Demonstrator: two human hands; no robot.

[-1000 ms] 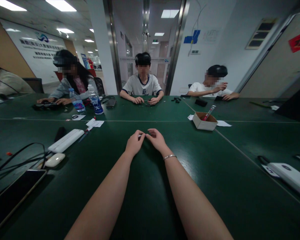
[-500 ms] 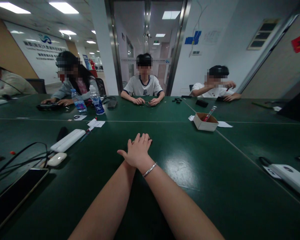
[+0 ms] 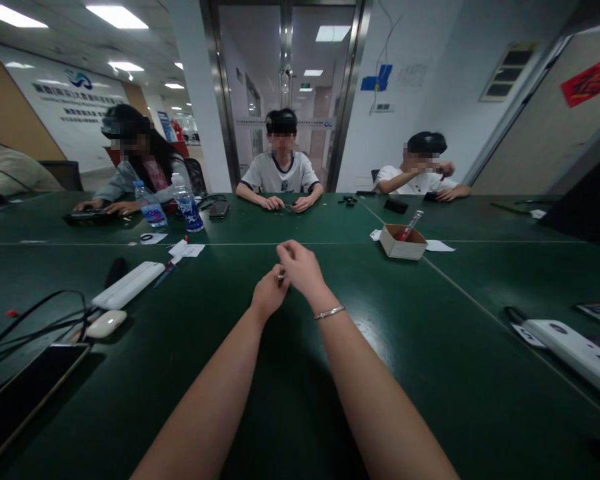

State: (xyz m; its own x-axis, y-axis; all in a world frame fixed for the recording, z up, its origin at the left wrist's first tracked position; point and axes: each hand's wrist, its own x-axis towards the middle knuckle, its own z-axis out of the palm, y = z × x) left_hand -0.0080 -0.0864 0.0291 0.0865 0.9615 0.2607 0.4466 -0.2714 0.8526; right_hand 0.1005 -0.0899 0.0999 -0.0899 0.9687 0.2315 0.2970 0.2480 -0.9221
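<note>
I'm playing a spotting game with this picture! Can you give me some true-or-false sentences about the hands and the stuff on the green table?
1. The left hand and right hand meet over the green table, with a small pale thing at their fingertips. True.
2. The bracelet is on the left wrist. False: it is on the right wrist.
3. A pen with red on it sticks out of the cardboard box. True.
4. Three water bottles stand on the table. False: there are two water bottles.
5. The left hand rests on the white mouse. False: the white mouse lies apart, off to the left.
</note>
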